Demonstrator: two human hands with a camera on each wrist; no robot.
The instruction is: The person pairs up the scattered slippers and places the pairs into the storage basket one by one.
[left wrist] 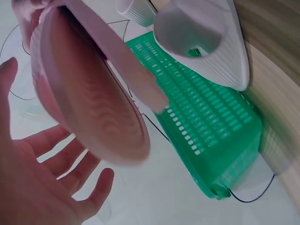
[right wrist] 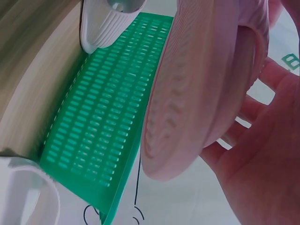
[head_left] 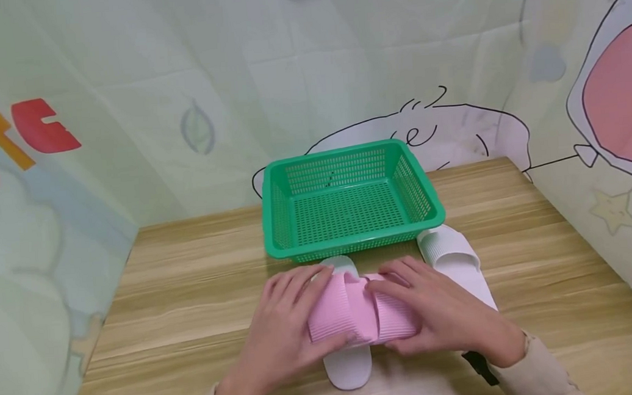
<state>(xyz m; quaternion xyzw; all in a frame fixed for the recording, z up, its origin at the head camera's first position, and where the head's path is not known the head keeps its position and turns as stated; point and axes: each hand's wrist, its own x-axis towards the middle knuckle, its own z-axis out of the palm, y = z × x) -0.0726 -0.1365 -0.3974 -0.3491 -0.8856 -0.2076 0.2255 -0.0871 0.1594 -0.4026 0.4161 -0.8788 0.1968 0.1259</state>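
Observation:
A pair of pink slippers with ribbed straps is held side by side above the table in the head view. My left hand (head_left: pixel 281 328) grips the left pink slipper (head_left: pixel 329 310), thumb at its near side and fingers over the far side. The right pink slipper (head_left: pixel 398 319) is in my right hand (head_left: pixel 439 308), gripped the same way. Both wrist views show pink soles, the left slipper (left wrist: pixel 98 98) and the right slipper (right wrist: pixel 187 103), with fingers behind them. Below the pair lies a white slipper (head_left: pixel 350 369), its middle hidden by the pink ones.
Behind the hands stands a green perforated basket (head_left: pixel 352 246), with nothing inside. A second white slipper (head_left: pixel 458 267) lies to the right, its toe against the basket's front corner. The wooden table (head_left: pixel 189 280) meets a printed cloth backdrop (head_left: pixel 150 111) at the back and sides.

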